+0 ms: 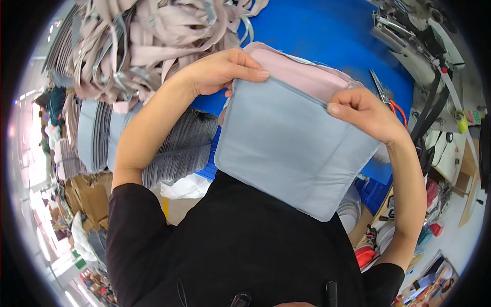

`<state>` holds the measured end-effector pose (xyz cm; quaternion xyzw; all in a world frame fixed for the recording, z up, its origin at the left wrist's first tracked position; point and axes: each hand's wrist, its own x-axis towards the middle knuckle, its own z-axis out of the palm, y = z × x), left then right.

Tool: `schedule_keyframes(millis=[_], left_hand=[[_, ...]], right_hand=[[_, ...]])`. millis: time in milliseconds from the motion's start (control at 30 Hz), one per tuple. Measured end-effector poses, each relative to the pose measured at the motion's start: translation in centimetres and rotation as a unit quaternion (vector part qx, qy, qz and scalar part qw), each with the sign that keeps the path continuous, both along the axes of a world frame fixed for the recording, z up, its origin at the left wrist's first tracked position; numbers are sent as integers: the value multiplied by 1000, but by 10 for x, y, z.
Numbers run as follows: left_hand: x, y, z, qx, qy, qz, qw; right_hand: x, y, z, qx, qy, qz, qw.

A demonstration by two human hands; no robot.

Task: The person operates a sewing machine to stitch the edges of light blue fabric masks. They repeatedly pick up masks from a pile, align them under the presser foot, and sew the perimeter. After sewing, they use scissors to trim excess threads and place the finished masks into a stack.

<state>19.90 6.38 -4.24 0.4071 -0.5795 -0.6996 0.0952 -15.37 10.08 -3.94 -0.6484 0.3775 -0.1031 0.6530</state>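
Observation:
A flat grey-blue fabric panel (286,148) with rounded corners hangs in front of my chest, held up by its far edge. Behind that edge shows a pink fabric panel (302,71) with a seamed border; whether the two are joined I cannot tell. My left hand (230,71) pinches the far left corner, thumb on the grey-blue face. Farther right along the same edge, my right hand (365,112) grips it with thumb on top and fingers curled. Scissors (381,87) with red handles lie on the blue table just beyond my right hand.
The blue table (317,25) stretches out beyond the panel. A heap of pink and grey straps (153,41) covers its far left. Stacks of grey fabric pieces (184,146) stand below my left forearm. A sewing machine (409,46) occupies the far right.

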Motion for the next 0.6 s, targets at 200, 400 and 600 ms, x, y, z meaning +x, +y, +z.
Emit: schedule_keyframes(millis=[200, 400, 600], left_hand=[[-13, -11, 5, -296, -176, 5, 939], [-5, -48, -55, -554, -176, 53, 812], [3, -72, -82, -441, -155, 71, 881]], right_hand=[[17, -21, -18, -175, 122, -55, 975], [34, -49, -42, -518, 139, -98, 839], [55, -52, -38, -429, 128, -165, 879]])
